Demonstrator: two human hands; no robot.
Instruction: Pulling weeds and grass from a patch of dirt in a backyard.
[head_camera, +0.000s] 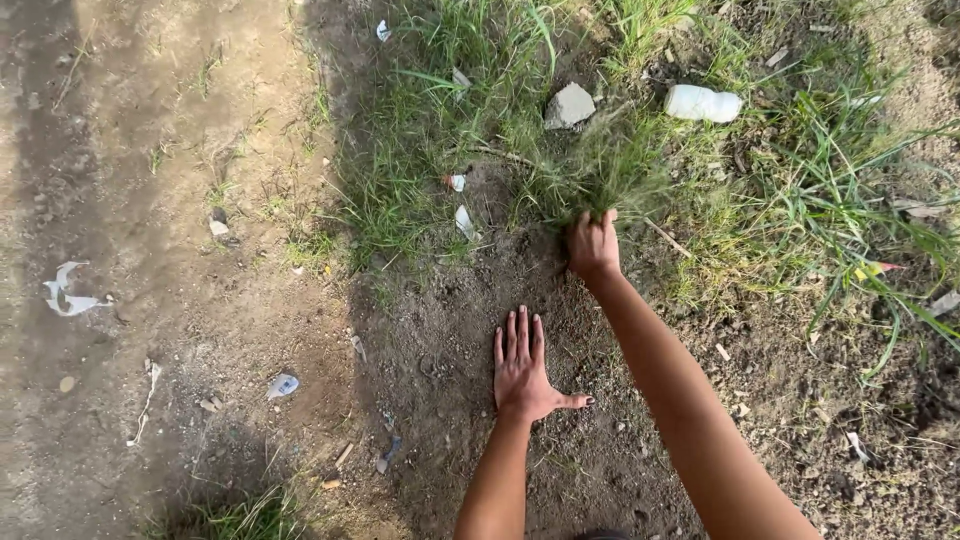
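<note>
My right hand (592, 243) is closed around the base of a tuft of grass (598, 165) that grows at the edge of a bare dirt patch (440, 320). The blades of the tuft look blurred above the fist. My left hand (522, 366) lies flat on the dark soil below and to the left of it, palm down, fingers together and pointing away from me, thumb out to the right. It holds nothing.
A grey stone (569, 104) and a white plastic bottle (703, 103) lie in the grass beyond the tuft. Taller green grass (850, 200) spreads to the right. Scraps of white litter (68, 295) dot the dry dirt path on the left.
</note>
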